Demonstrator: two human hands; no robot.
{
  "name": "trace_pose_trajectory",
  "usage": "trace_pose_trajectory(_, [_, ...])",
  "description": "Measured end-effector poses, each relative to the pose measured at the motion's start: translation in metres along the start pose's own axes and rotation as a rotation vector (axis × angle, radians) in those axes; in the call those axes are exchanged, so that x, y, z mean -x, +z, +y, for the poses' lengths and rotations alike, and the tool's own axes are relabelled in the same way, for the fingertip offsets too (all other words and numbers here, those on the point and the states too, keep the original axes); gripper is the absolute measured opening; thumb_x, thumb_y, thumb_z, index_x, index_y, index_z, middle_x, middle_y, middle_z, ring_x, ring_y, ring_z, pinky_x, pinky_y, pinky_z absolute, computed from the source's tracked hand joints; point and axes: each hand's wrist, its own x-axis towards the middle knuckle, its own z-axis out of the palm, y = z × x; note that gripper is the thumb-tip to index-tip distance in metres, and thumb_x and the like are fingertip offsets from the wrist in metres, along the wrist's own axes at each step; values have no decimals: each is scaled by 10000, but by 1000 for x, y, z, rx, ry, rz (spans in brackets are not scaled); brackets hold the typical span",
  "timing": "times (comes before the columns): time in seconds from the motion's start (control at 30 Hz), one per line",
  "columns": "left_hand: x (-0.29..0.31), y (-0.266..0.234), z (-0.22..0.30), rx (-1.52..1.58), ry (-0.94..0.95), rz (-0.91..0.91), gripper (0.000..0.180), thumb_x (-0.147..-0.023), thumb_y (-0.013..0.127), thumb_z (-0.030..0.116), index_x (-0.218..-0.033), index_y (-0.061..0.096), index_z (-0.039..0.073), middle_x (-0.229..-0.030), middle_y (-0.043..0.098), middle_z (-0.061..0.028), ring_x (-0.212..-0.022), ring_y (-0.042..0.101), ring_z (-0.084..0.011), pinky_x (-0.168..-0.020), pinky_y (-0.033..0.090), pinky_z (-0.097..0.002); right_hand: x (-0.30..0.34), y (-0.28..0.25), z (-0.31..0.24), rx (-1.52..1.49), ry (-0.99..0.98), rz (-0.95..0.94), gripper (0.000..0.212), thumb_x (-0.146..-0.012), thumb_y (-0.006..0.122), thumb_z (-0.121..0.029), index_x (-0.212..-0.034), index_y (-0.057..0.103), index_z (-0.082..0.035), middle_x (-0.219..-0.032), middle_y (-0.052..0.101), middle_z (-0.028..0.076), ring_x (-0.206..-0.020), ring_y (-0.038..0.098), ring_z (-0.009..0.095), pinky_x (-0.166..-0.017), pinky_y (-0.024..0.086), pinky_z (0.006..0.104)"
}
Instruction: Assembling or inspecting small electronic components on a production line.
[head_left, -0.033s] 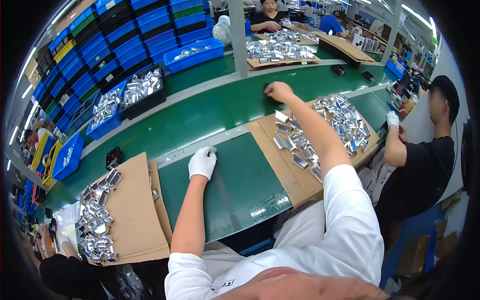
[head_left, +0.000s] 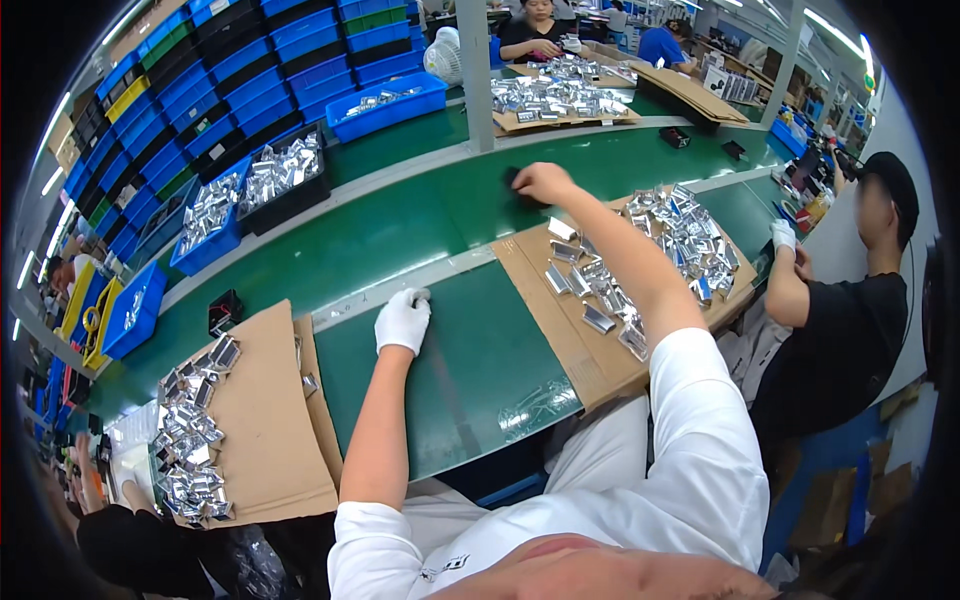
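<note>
My left hand (head_left: 403, 321), in a white glove, rests by the near rail of the green conveyor with its fingers curled closed; whatever they may hold is hidden, with only a greyish spot at the fingertips. My bare right hand (head_left: 545, 184) reaches out over the green belt (head_left: 420, 215), its fingers closed on a small black piece (head_left: 516, 184) whose shape is blurred. Under my right forearm, a cardboard sheet (head_left: 535, 300) bears many shiny metal parts (head_left: 690, 235). To my left, another cardboard sheet (head_left: 275, 410) carries similar metal parts (head_left: 192, 440) along its left side.
Across the belt stand a black bin (head_left: 285, 205) and blue bins (head_left: 205, 258) of metal parts. A black open box (head_left: 226, 311) sits on the belt at left. A grey post (head_left: 477, 80) rises beyond. A co-worker (head_left: 835, 310) sits at right, another (head_left: 540, 35) opposite.
My right hand has moved a little to the left over the belt, with the black piece at its fingers. My left hand has stayed nearly still.
</note>
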Motion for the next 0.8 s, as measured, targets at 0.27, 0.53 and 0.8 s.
trace_pose_trajectory(0.27, [-13, 16, -21, 366, 219, 446, 222, -863, 582, 156, -1017, 739, 127, -1059, 713, -75, -959, 651, -335, -862, 523, -386, 87, -7, -191, -202, -523, -328, 177, -844, 664, -127, -996, 752, -138, -896, 737, 9, -740, 648, 201, -706, 513, 325])
trace_pose_trajectory(0.53, [-1, 8, -11, 99, 265, 363, 196, -850, 598, 167, -960, 752, 115, -993, 717, -82, -877, 642, -339, -818, 529, -387, 133, 19, -204, -255, -118, 44, 199, -871, 663, -286, -939, 731, -112, -899, 733, 31, -748, 657, 254, -715, 518, 355])
trace_pose_trajectory(0.8, [8, -2, -2, -76, 268, 402, 184, -851, 614, 223, -872, 748, 99, -885, 719, -92, -782, 623, -336, -737, 529, -407, 174, 38, -204, -92, 43, -151, 311, -848, 686, -389, -913, 706, -86, -773, 682, 47, -718, 647, 259, -690, 510, 357])
